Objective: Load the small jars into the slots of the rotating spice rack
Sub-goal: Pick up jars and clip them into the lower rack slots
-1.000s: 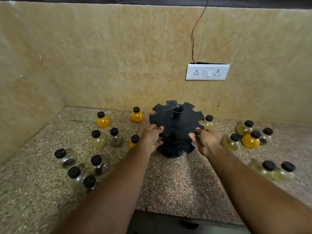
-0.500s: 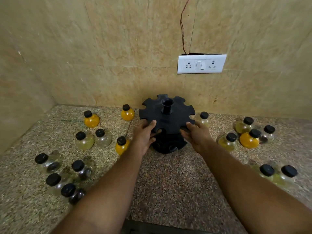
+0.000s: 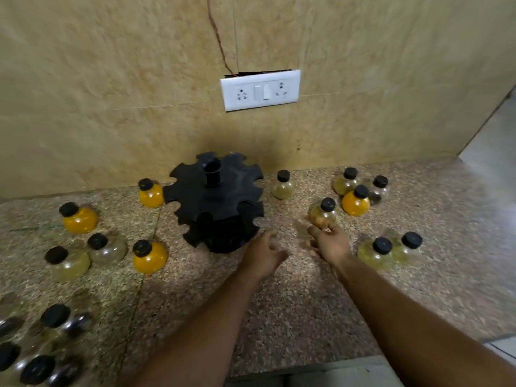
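Note:
The black rotating spice rack (image 3: 215, 202) stands at the back of the counter with its slots empty. Small round jars with black caps lie scattered on both sides of it. My right hand (image 3: 331, 243) is at a pale yellow jar (image 3: 324, 213) to the right of the rack. Its fingers curl around the jar's lower part, and the jar stands on the counter. My left hand (image 3: 262, 252) hovers just in front of the rack's right edge, fingers apart, holding nothing.
Orange jars (image 3: 149, 256) and pale ones (image 3: 68, 262) stand to the left, dark jars (image 3: 54, 317) at the near left. More jars (image 3: 356, 202) cluster at the right, and two pale ones (image 3: 381, 252) stand beside my right wrist. A white socket plate (image 3: 259, 90) is on the wall.
Both hands have let go of the rack. My right hand moved right to the pale yellow jar, and my left hand drew back to the rack's front right. The view shifted right.

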`<state>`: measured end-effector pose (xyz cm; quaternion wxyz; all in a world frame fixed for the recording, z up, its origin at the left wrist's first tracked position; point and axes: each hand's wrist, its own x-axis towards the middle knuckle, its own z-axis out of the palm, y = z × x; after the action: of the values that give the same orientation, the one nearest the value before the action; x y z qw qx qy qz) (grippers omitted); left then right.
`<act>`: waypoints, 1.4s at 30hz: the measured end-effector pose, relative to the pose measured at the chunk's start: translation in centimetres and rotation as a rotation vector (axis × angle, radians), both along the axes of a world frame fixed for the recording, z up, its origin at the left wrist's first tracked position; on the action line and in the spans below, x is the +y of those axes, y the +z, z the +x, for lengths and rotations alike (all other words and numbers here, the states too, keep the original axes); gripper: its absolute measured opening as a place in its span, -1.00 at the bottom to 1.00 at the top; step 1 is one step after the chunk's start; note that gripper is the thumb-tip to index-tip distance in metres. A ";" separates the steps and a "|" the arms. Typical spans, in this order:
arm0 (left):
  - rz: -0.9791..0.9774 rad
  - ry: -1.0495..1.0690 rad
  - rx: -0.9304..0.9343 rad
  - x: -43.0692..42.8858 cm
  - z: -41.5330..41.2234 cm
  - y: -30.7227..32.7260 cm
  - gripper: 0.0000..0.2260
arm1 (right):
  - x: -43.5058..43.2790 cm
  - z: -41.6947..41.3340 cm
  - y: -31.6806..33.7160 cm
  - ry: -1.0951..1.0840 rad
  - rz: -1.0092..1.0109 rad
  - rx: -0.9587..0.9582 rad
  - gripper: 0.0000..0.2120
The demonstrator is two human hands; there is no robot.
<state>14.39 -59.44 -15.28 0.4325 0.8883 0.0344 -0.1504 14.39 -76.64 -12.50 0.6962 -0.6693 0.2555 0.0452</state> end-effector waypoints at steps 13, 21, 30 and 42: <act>0.576 -0.317 0.114 -7.7 5.1 -4.2 -0.09 | -6.6 6.6 -3.3 0.110 -0.527 0.002 -0.36; 0.635 -0.363 0.226 -7.6 6.1 -5.5 -0.06 | -7.6 9.3 -4.7 0.256 -0.674 -0.047 -0.39; -0.469 0.626 0.118 -6.5 4.0 -4.5 -0.59 | -6.2 8.1 -4.7 0.363 -0.909 -0.188 -0.49; -1.037 1.127 0.180 -0.9 -0.1 -3.1 -0.77 | 2.0 4.8 -2.5 0.838 -0.836 -0.438 -0.48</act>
<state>14.32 -60.33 -18.40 0.8003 0.4046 0.4419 0.0241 19.20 -74.64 -14.96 0.3351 -0.9218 -0.1807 0.0724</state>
